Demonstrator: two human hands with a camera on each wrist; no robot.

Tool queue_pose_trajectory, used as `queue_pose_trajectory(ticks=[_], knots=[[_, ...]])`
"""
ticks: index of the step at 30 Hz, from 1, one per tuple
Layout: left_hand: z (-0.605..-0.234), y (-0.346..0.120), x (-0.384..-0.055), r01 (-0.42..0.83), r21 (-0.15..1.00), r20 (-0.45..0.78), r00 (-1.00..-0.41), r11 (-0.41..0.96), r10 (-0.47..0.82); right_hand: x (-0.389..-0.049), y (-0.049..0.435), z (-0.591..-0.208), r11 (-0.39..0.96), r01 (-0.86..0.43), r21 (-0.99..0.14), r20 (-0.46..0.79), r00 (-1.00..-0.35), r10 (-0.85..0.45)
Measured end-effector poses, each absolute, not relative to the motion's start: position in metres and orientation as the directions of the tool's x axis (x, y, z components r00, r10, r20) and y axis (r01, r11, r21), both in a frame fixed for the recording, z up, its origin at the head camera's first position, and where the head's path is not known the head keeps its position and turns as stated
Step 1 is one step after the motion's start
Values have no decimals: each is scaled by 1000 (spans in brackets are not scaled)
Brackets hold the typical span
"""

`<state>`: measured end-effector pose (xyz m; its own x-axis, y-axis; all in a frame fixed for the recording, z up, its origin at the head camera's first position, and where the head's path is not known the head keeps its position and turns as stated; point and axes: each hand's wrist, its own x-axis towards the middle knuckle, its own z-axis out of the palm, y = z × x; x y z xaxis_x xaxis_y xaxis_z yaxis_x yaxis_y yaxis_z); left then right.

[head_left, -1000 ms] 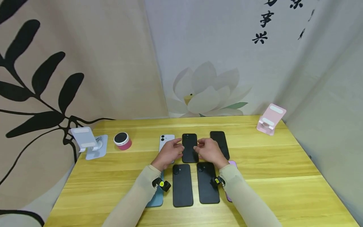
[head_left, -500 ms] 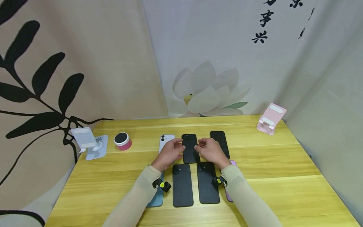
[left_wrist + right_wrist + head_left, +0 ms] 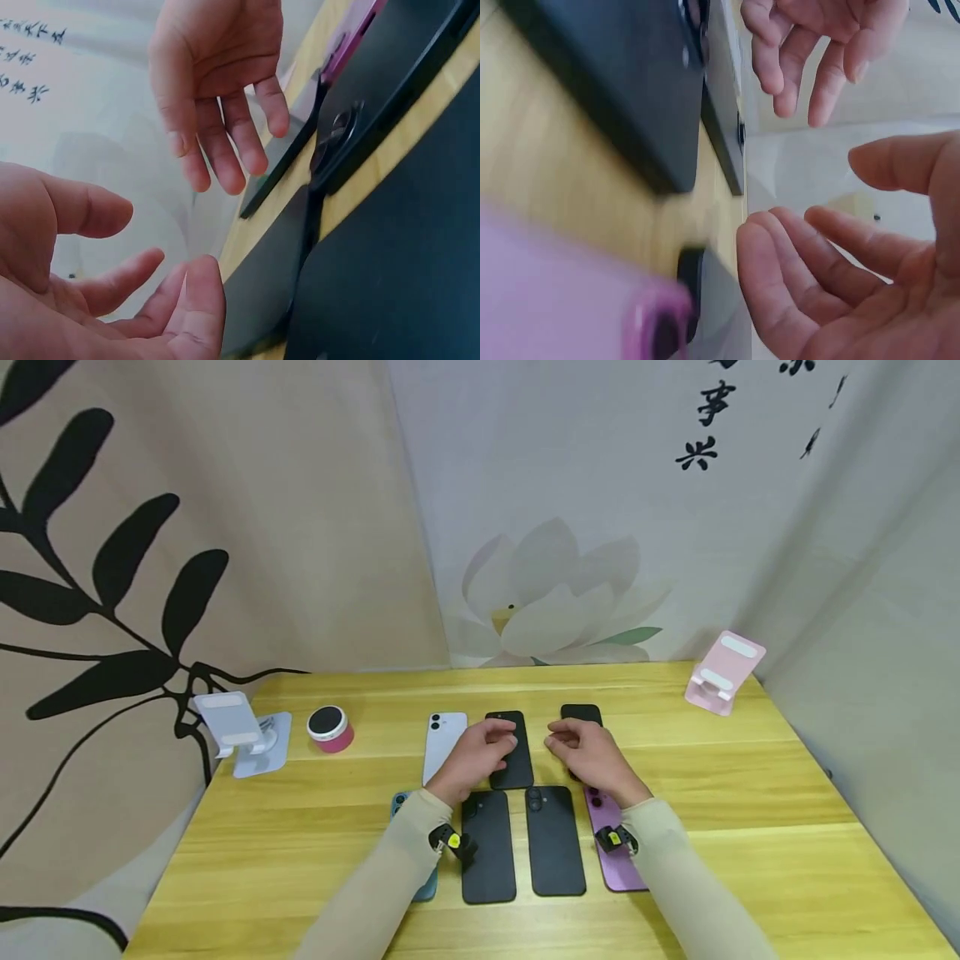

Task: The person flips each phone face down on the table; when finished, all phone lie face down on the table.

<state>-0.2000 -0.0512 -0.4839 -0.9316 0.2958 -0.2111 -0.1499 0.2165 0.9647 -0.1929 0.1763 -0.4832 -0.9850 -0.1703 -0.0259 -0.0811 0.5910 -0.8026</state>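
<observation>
My left hand (image 3: 477, 758) hovers over the left edge of the black phone (image 3: 517, 768) in the middle of the back row, fingers loosely bent with nothing between them. The right hand (image 3: 596, 760) overlaps another black phone (image 3: 581, 712) at the back right, its fingers and thumb apart and holding nothing. A white phone (image 3: 444, 739) lies left of the left hand. In front lie two dark phones (image 3: 489, 860) side by side, a purple phone (image 3: 617, 867) beneath the right wrist, and a blue phone (image 3: 427, 887) mostly hidden by the left sleeve.
On the wooden table (image 3: 765, 843) a pale blue phone stand (image 3: 258, 758) and a round pink-and-white container with a dark top (image 3: 330, 731) stand at the left. A pink phone stand (image 3: 724, 672) stands at the back right corner. Printed curtains (image 3: 300, 527) hang behind.
Both hands have moved to the right: the right hand away from the middle black phone, the left hand farther over it. That phone's near end shifted slightly right. The head view turned a little.
</observation>
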Motion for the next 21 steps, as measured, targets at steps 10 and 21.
queue_pose_trajectory(ticks=[10,21], knots=[[-488,-17,-190,-173,967,-231,-901,186,368,-187,213,-484,639,-54,-767,-24,-993,-113],[-491,15,-181,-166,960,-247,-882,227,401,-186,234,-492,618,53,-784,-68,-998,-1]])
